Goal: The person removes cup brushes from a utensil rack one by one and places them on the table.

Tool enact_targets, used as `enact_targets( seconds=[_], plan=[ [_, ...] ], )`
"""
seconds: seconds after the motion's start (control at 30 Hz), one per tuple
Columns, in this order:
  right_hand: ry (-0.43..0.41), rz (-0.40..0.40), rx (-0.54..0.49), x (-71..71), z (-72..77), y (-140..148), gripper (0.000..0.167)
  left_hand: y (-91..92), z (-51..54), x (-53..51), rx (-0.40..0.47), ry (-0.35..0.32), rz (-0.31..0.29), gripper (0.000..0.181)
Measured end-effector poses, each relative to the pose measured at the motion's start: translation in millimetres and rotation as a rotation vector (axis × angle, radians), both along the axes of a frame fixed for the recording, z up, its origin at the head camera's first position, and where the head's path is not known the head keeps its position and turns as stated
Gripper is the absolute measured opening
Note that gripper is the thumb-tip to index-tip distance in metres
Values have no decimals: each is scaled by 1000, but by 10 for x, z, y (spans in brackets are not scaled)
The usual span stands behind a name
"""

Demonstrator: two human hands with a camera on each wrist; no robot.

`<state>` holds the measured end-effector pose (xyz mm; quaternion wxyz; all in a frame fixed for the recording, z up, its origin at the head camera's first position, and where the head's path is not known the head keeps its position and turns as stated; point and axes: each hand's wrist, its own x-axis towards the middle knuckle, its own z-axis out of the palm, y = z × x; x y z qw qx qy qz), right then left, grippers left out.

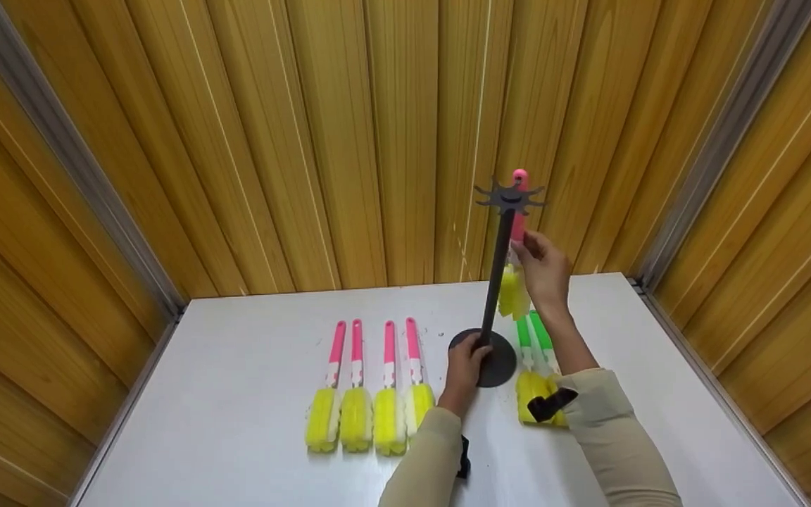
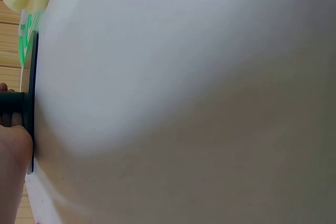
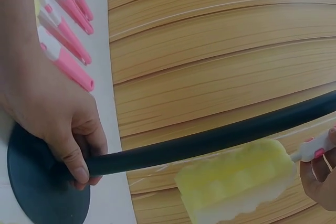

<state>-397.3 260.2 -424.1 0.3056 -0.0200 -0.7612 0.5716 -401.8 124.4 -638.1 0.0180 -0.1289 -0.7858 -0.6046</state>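
A dark stand rises from a round base [image 1: 498,366] on the table, its pole [image 1: 497,282] topped by a star-shaped hook rack [image 1: 510,198]. My left hand [image 1: 464,370] grips the foot of the pole, with fingers and thumb round it in the right wrist view. Up near the rack, my right hand [image 1: 546,271] pinches a pink-handled sponge brush [image 3: 236,179] upright, its yellow sponge head hanging down. The brush's pink handle [image 1: 519,179] reaches the rack, with its holed end just above the hooks; whether it hangs on one I cannot tell.
Several pink-handled sponge brushes [image 1: 356,419] lie in a row left of the stand. Green-handled brushes [image 1: 536,384] lie on the right, partly under my right forearm. Wood-patterned walls [image 1: 335,141] enclose the white table [image 1: 236,394] at the back and sides.
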Motion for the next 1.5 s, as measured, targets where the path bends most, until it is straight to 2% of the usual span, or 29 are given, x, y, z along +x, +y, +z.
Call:
enact_targets(
  seconds=[0.23,0.53,0.67,0.9,1.3,1.5],
  plan=[
    [56,-21,61,-11,32,49,30,-5,5,5,-12,26,1,22],
    [67,-61,92,18,36,166,31,0,19,-10,-1,38,1,24],
    [49,-51,91,64,3,221,32,-2,11,-10,-10,39,13,24],
    [-20,-75,88,143,-84,351,35,18,18,-6,-3,-12,8,23],
    [-85,-106,135,238,-313,529,37,25,5,-2,0,-19,19,23],
    [-115,-116,160,292,-389,581,40,46,13,-12,-10,-2,28,22]
  ],
)
